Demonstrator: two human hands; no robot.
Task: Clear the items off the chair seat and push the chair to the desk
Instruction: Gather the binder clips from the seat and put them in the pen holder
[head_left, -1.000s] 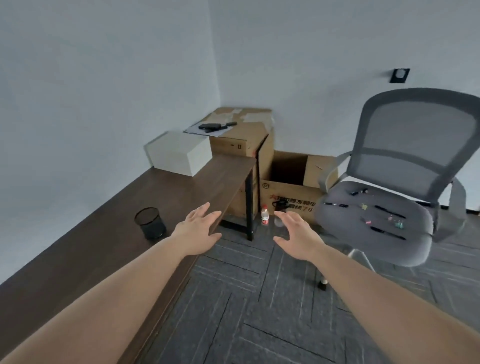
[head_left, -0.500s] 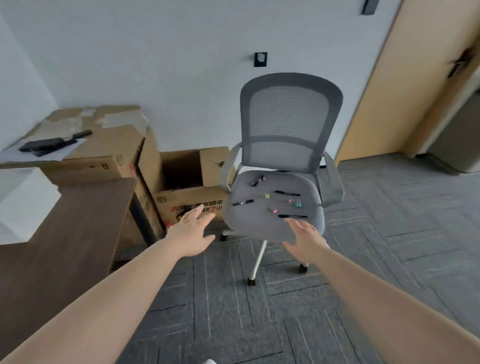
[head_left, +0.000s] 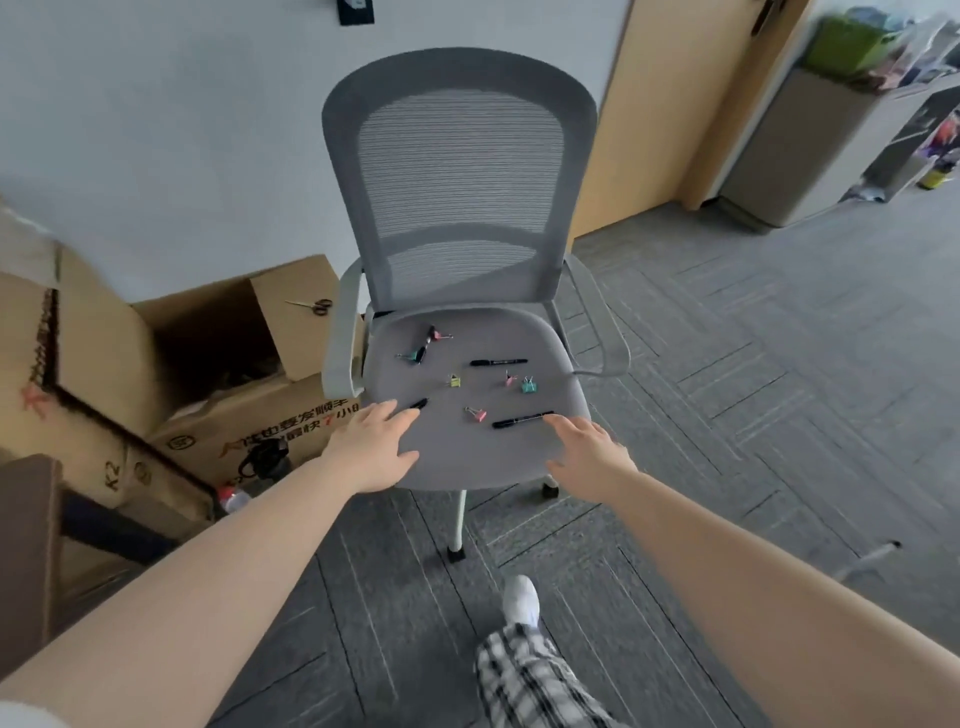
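A grey mesh-backed office chair (head_left: 457, 171) faces me in the middle of the view. Its seat (head_left: 488, 457) carries several black pens, such as one (head_left: 498, 362) near the middle and one (head_left: 522, 419) at the front, plus several small coloured binder clips (head_left: 528, 385). My left hand (head_left: 371, 447) hovers open over the seat's front left, its fingertips at the end of a black pen (head_left: 418, 404). Over the front right edge my right hand (head_left: 589, 457) is spread open, fingertips just short of the front pen. Neither hand holds anything.
Open cardboard boxes (head_left: 218, 364) stand left of the chair, a pair of scissors (head_left: 311, 305) on one flap. The dark desk's corner (head_left: 26, 551) shows at the far left. A bottle (head_left: 232, 498) lies on the floor. My foot (head_left: 521, 603) is below the chair. A wooden door and a bin are at back right.
The view has swung right from the desk and closed in on the chair. Both open hands have moved forward from in front of the chair to over the seat's front edge.
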